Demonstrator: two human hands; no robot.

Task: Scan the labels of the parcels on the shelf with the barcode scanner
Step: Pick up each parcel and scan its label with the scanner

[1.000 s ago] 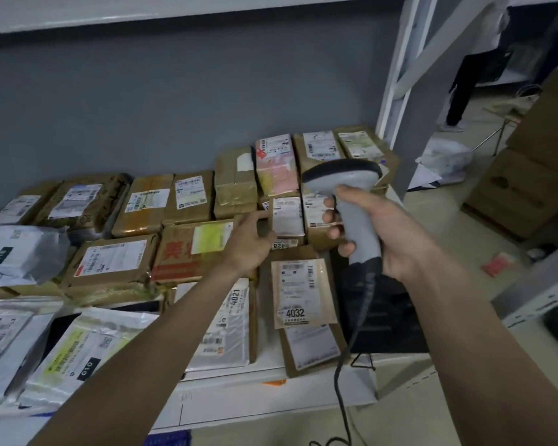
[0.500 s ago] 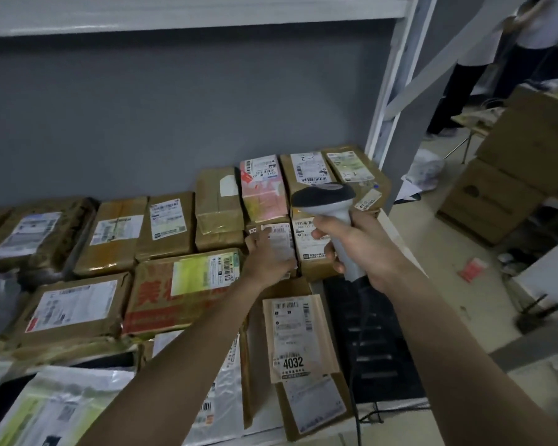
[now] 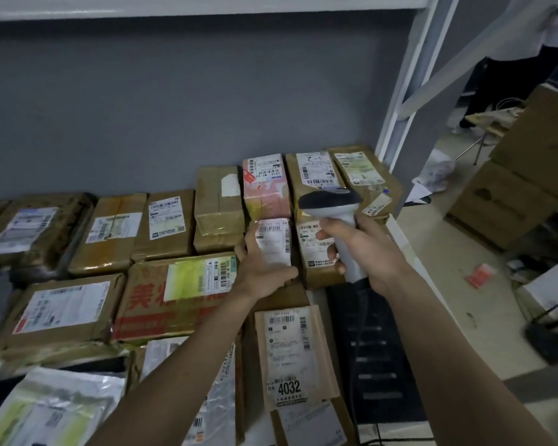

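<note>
My left hand [image 3: 264, 268] now grips a small white-labelled parcel [image 3: 273, 241] in the shelf's [image 3: 397, 233] back rows, where a second ago it was only reaching in, so its label should be next to scan. My right hand [image 3: 364, 249] clasps the barcode scanner [image 3: 331, 204], carried deeper over the parcels than before.

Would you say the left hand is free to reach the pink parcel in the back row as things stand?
Probably not at once: the left hand is gripping a small parcel. The pink parcel lies just behind it, its top uncovered.
</note>
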